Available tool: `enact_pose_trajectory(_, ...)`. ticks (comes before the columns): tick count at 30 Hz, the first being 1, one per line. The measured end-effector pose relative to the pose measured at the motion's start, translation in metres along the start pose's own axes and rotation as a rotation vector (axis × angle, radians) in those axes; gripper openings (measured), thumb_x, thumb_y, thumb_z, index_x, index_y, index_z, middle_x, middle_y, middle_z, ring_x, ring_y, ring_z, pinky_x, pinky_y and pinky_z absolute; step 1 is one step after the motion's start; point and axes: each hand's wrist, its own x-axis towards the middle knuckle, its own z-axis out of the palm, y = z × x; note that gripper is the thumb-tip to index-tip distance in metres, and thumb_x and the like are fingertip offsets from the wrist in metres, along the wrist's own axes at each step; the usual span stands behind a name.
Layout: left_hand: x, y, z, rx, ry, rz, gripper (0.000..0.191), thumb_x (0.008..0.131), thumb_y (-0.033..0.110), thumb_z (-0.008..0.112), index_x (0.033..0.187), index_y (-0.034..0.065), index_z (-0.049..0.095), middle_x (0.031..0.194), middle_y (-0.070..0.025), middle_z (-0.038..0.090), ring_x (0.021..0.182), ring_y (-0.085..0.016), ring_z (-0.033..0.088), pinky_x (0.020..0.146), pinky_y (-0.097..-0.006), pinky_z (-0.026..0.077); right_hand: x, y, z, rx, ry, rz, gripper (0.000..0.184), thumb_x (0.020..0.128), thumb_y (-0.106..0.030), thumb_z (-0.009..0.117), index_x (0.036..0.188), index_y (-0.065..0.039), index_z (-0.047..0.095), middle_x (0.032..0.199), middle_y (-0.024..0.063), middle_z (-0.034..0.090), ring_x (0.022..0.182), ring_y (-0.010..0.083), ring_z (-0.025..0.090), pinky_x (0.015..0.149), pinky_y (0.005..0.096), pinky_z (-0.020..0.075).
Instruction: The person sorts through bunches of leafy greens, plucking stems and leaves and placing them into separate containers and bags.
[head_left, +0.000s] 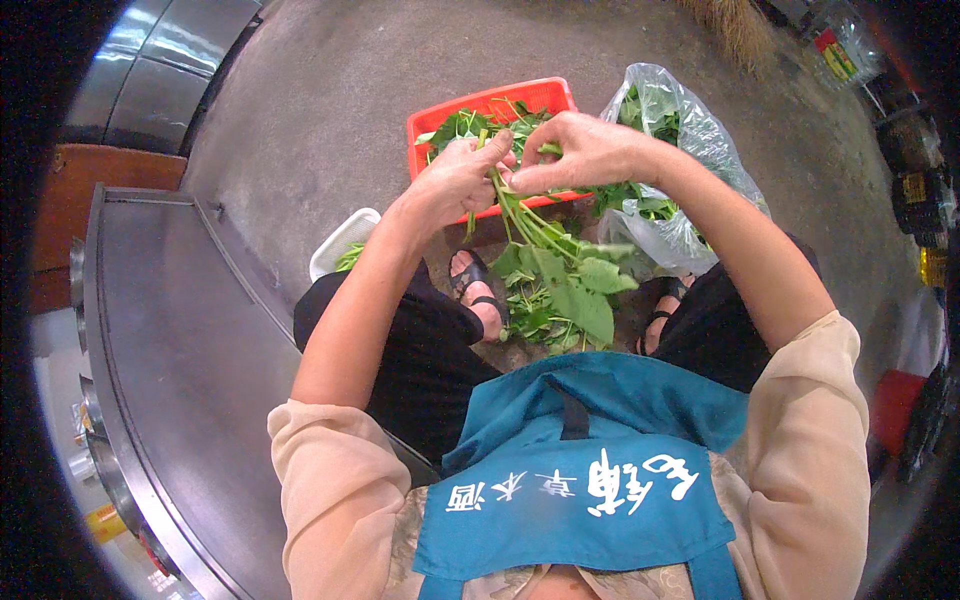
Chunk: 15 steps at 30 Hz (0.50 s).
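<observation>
My left hand (466, 178) grips a bunch of leafy green stalks (536, 225) near their cut ends. Its broad leaves (589, 304) hang down towards me, between my feet. Close against the stalks is my right hand (592, 154), thumb and fingers curled, the thumb tip by the stems. Green shows in the gap of that hand; whether it is held there or lies behind is unclear. Under both hands stands a red plastic basket (420, 124) with picked leaves (469, 124) in it. Loose leaves (536, 315) lie on the floor beneath the bunch.
A clear plastic bag (709, 150) of greens stands right of the basket. By my left knee is a white plastic basket (341, 244) with green pieces. A metal counter (187, 300) runs along the left. Broom bristles (731, 30) show at the top right.
</observation>
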Motion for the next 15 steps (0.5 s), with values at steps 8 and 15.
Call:
enact_pose_trajectory(8,-0.001,0.004,0.006,-0.012,0.05,0.007,0.05,0.083,0.049,0.058,0.09,0.0007,0.049,0.062,-0.0015,0.05,0.038,-0.003,0.029,0.034,-0.0203,0.02,0.012,0.014,0.011,-0.271,0.228,-0.107,0.028,0.074,-0.031,0.058,0.09,-0.01,0.069,0.074,0.0199,0.063,0.072,0.0338,0.063,0.069,0.0421,0.0494)
enact_pose_trajectory(15,-0.003,0.009,0.004,0.229,-0.043,0.012,0.036,0.087,0.046,0.054,0.078,0.0108,0.052,0.058,0.0023,0.047,0.039,-0.002,0.028,0.034,-0.0196,0.018,0.011,0.045,-0.012,-0.545,0.469,0.074,0.029,0.074,-0.03,0.058,0.09,-0.009,0.067,0.082,0.0166,0.064,0.081,0.0326,0.062,0.072,0.0435,0.05)
